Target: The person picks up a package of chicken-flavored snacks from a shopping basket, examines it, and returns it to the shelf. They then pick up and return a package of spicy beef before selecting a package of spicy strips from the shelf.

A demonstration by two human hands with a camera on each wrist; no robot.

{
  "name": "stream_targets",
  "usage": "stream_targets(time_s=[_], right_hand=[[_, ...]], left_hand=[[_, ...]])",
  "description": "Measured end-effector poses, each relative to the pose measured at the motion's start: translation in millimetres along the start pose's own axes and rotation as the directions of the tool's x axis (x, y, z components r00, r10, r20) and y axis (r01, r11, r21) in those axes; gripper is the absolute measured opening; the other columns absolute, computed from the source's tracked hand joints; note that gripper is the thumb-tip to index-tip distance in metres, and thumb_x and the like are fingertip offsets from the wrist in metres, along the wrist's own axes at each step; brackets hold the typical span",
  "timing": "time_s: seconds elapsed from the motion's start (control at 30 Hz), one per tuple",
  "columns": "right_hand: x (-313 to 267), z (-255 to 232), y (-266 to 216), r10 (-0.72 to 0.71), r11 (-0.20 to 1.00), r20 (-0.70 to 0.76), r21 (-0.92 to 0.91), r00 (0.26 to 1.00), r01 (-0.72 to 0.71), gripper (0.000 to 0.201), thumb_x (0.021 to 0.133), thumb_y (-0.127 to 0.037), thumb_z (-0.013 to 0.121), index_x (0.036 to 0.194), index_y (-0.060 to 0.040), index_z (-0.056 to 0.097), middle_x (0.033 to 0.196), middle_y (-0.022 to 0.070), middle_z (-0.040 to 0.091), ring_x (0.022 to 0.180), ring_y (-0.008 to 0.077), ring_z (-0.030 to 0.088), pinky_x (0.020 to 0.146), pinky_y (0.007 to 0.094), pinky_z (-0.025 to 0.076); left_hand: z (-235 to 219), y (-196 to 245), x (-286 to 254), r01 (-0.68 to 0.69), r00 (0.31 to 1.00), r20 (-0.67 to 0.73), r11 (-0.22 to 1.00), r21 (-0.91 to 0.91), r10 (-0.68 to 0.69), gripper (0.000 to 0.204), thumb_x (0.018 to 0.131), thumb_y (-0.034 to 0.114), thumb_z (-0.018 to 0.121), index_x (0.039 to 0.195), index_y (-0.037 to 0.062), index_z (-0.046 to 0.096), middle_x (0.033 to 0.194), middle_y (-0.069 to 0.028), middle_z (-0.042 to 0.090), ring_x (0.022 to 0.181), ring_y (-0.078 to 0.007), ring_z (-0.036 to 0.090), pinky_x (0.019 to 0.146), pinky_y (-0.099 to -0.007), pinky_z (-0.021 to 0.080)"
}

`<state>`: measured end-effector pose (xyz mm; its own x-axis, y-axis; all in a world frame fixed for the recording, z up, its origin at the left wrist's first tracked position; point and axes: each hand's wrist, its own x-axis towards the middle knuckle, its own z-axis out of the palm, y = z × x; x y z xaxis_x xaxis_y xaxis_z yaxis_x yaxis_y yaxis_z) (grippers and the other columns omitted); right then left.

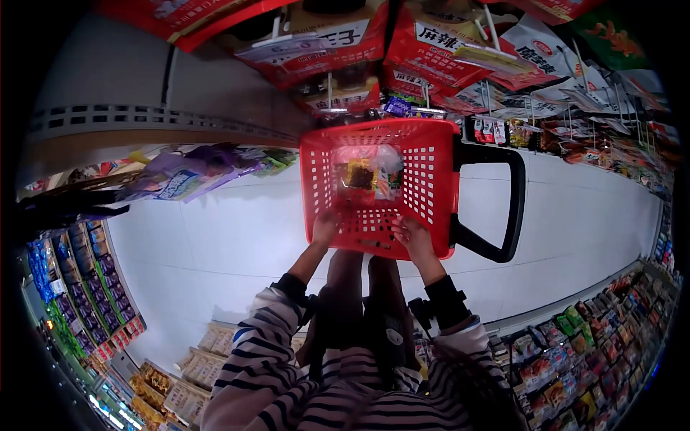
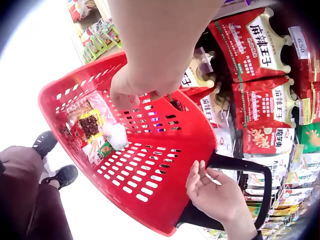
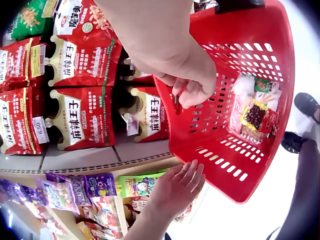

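Note:
A red plastic shopping basket with slotted walls is in front of the person, its black handle folded out to the right. Near the basket's left near corner is the left hand; the right wrist view shows its straight fingers right at the rim. Further right along the near side, the right hand overlaps the rim, thumb apart and fingers loosely bent. Inside lie a yellow-edged food packet with dark brown contents, a whitish plastic bag and other packaging.
Hanging red snack bags fill the rack beyond the basket. Purple packets stick out from a shelf at the left. White floor surrounds the basket; at lower right stands a rack of small packets. The person's shoes are beside the basket.

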<state>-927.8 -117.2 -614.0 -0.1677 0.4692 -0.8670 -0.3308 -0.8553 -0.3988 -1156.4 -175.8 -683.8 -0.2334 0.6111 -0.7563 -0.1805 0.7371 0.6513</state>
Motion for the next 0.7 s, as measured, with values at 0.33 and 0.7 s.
stream_targets(time_s=[0.33,0.7], right_hand=[[134.7,21.5,-27.8,-0.032,0.999,0.005,-0.037,0.999,0.032,0.022,0.083,-0.015,0.041,0.1,-0.0032,0.048,0.097,0.0066,0.054,0.09,0.0165,0.05,0.079,0.0274,0.04],[253.8,17.2,-20.0,-0.037,0.986,-0.025,-0.161,0.999,0.033,0.028,0.081,-0.016,0.044,0.106,-0.004,0.047,0.097,0.0057,0.054,0.09,0.0156,0.05,0.075,0.0259,0.039]], left_hand=[[17.1,-26.1,127.0,-0.149,0.968,-0.095,0.837,0.526,0.232,0.024,0.072,0.023,0.051,0.078,0.0014,0.059,0.075,-0.0178,0.059,0.071,-0.0283,0.058,0.062,-0.0368,0.045],[33.2,-123.1,292.6,-0.074,0.978,-0.072,0.65,0.756,0.195,0.035,0.066,0.032,0.057,0.083,0.002,0.059,0.085,-0.0177,0.058,0.081,-0.0303,0.055,0.069,-0.0374,0.044]])
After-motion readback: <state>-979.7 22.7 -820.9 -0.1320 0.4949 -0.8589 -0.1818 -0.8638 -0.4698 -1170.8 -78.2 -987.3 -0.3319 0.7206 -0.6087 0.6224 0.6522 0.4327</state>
